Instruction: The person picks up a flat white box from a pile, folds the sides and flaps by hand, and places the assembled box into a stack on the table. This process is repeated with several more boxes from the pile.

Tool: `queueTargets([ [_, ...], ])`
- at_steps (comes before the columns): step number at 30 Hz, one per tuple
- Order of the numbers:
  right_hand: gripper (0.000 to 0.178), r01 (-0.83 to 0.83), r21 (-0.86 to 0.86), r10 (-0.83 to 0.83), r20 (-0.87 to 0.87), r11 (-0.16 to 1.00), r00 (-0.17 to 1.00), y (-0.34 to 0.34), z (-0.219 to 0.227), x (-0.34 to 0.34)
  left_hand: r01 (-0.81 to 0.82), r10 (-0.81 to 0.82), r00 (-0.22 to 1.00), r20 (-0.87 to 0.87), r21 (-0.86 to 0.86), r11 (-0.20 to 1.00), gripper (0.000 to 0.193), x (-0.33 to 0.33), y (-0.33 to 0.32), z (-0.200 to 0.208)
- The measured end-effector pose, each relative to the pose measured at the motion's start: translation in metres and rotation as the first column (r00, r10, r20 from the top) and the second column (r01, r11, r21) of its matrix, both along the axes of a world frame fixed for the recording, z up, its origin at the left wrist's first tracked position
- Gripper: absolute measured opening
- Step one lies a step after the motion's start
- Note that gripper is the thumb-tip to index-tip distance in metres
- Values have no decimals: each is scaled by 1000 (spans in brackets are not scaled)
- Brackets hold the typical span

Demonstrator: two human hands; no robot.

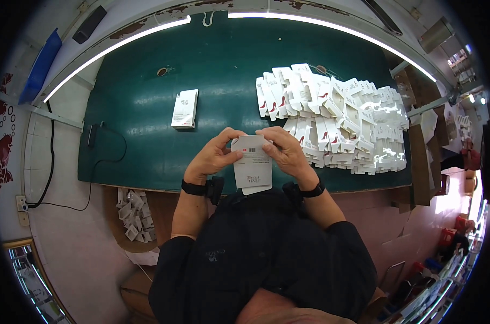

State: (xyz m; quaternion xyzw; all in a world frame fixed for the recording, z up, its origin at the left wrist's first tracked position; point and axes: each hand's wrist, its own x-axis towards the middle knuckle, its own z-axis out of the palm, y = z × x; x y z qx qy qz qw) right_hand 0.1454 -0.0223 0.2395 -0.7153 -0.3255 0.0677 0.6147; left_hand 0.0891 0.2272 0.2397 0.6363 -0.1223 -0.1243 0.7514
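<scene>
Close to my body, at the front edge of the table, I hold a flat white carton (254, 168) with a barcode and a small red mark near its upper end. My left hand (219, 153) pinches its upper left corner between thumb and fingers. On the opposite upper corner, my right hand (287, 151) grips with the thumb on the printed face. Beyond my left hand, a small stack of white cartons (185, 109) lies on the green tabletop (218, 65). To the right spreads a large overlapping pile of white cartons (331, 116), some with red shoe pictures.
Under the table at left, a round bin (115, 221) holds several white cartons. A black cable (127, 143) runs over the table's left side. Bright light tubes (331, 35) cross above the far edge. Brown cardboard (426, 156) stands beyond the right edge.
</scene>
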Motion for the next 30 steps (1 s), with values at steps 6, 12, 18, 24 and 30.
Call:
queueTargets([
  [6,33,32,-12,-32,-11,999,999,7,9,-8,-98,91,989,115,57,994,40,0,-1,-7],
  [12,28,56,121,-40,-134,991,990,11,-8,-4,-156,148,978,148,38,987,38,3,-10,-13],
  [18,22,34,185,6,-211,982,978,11,-12,-1,-193,187,981,-52,-146,970,31,0,-14,-16],
  [24,25,19,195,22,-206,981,978,13,-5,-2,-229,228,973,-23,-129,965,31,-1,-16,-15],
  [30,32,86,84,-81,-52,993,995,16,13,-7,-272,268,962,-58,-88,958,34,0,-16,-13],
])
